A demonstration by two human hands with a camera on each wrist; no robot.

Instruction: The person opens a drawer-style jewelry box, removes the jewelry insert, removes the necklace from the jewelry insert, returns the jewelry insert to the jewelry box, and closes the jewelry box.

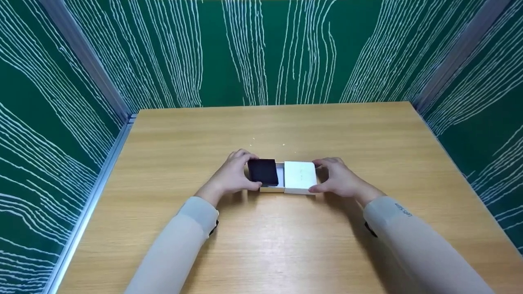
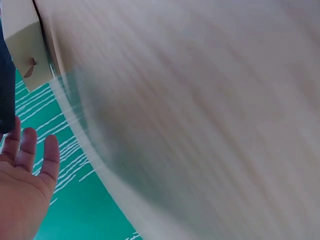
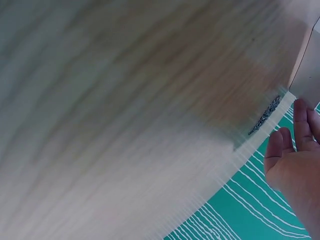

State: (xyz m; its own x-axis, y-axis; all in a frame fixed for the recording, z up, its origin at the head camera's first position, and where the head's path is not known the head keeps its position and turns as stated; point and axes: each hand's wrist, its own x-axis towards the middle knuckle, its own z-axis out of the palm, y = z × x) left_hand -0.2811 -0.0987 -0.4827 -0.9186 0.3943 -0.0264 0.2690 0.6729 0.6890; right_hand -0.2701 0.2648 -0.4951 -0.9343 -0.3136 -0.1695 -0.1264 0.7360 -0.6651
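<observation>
In the head view my left hand (image 1: 233, 173) pinches a flat black square piece (image 1: 262, 171) between thumb and fingers. The piece overlaps the open tray (image 1: 272, 189) of a small white box. My right hand (image 1: 339, 176) grips the box's white sleeve (image 1: 300, 176) by its right end, thumb on the near side. The tray sticks out leftward from the sleeve, with a strip of pale interior showing between sleeve and black piece. In the left wrist view, the cream tray end (image 2: 32, 60) has a small torn hole, and the black piece (image 2: 6, 85) is beside it.
A wooden table (image 1: 269, 245) lies under both hands. Several tiny pale specks (image 1: 283, 144) are scattered beyond the box. Green walls (image 1: 212, 53) with white wavy lines stand at the back and both sides, with metal posts (image 1: 88, 57) at the corners.
</observation>
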